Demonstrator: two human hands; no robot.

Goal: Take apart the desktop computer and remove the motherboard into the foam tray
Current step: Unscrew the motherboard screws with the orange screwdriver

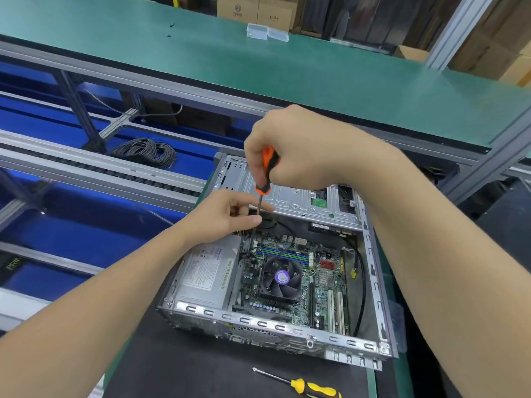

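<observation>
Both forearms extended forward, converging. Right hand [290, 147] clenched round the screwdriver [265, 171] handle from above; left hand [228, 215], below it, pinched the shaft between thumb and forefinger.

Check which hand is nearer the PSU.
Left. The left hand pinches the screwdriver shaft just above the far end of the PSU; the right hand holds its handle, higher up and farther off.

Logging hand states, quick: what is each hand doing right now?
Left hand: pinching the shaft of the screwdriver.
Right hand: gripping the screwdriver's handle.
</observation>
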